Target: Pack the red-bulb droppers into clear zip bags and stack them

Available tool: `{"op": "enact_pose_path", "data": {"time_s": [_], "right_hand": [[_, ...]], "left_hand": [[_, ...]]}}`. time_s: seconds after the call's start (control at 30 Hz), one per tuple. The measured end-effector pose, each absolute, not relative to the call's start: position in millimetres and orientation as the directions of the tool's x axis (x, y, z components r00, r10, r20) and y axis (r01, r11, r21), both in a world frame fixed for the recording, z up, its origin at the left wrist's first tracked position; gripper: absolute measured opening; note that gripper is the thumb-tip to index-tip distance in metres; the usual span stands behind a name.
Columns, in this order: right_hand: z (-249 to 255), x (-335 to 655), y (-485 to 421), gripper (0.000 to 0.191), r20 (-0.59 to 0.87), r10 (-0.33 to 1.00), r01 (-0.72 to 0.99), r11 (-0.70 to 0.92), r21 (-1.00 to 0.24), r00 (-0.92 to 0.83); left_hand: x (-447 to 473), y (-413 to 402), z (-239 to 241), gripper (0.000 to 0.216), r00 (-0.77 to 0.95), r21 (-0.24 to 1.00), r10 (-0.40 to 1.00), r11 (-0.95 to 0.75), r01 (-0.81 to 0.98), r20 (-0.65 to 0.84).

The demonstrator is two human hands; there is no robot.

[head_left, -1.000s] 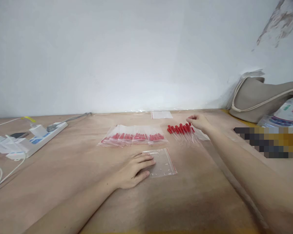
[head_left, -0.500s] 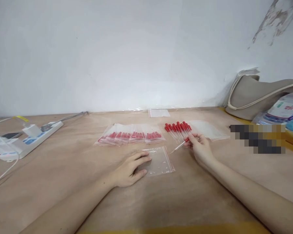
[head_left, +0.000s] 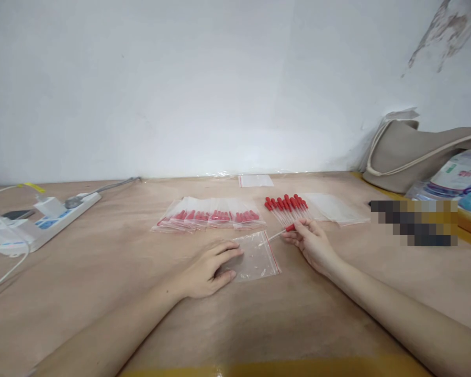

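A clear zip bag [head_left: 255, 262] with a red strip along its right edge lies flat on the table. My left hand [head_left: 210, 269] rests on the bag's left part, thumb and fingers spread apart. Between the thumb and fingers of my right hand [head_left: 312, 243] is the red bulb of a glass dropper [head_left: 275, 236]. Its thin tip points left across the red strip; whether it is inside the bag or above it I cannot tell. Just behind my right hand lies a fan of several red-bulbed droppers [head_left: 286, 203].
Several bags holding red-bulbed droppers [head_left: 210, 214] overlap in a row behind the left hand. More flat bags [head_left: 337, 207] lie at right, another bag [head_left: 256, 180] near the wall. A power strip [head_left: 66, 222] with cables is at left, a grey-brown bag [head_left: 408, 157] and bottle [head_left: 461, 167] at right.
My right hand has moved slightly left and down, carrying the dropper's tip from beside the bag's red edge to over that edge. The left hand stays in place on the bag.
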State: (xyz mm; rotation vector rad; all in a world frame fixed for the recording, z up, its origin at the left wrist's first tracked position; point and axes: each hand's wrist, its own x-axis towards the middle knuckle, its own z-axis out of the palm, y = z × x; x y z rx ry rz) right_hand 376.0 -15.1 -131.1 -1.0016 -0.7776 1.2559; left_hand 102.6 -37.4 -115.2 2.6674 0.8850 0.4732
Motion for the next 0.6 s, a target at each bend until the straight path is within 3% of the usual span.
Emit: {"op": "enact_pose_path", "data": {"time_s": [0.1, 0.23, 0.43, 0.6], "right_hand": [[-127.3, 372.5, -23.3, 0.039, -0.081, 0.994, -0.345, -0.103, -0.933, -0.078], [-123.7, 374.1, -28.5, 0.034, -0.088, 0.935, -0.108, -0.132, -0.985, -0.344], [-123.6, 369.2, -31.5, 0.036, -0.117, 0.848, -0.008, -0.141, -0.99, -0.517], [-124.0, 352.9, -40.7, 0.032, -0.061, 0.886, -0.016, -0.077, -0.997, -0.46]], "left_hand": [[103.4, -38.5, -113.4, 0.049, 0.753, 0.388, 0.618, -0.767, 0.512, 0.228], [104.2, -37.6, -112.0, 0.053, 0.75, 0.392, 0.617, -0.768, 0.507, 0.237], [105.0, -35.9, -114.3, 0.054, 0.79, 0.366, 0.567, -0.804, 0.469, 0.232], [106.4, -36.1, -115.6, 0.055, 0.799, 0.354, 0.554, -0.814, 0.461, 0.234]]}}
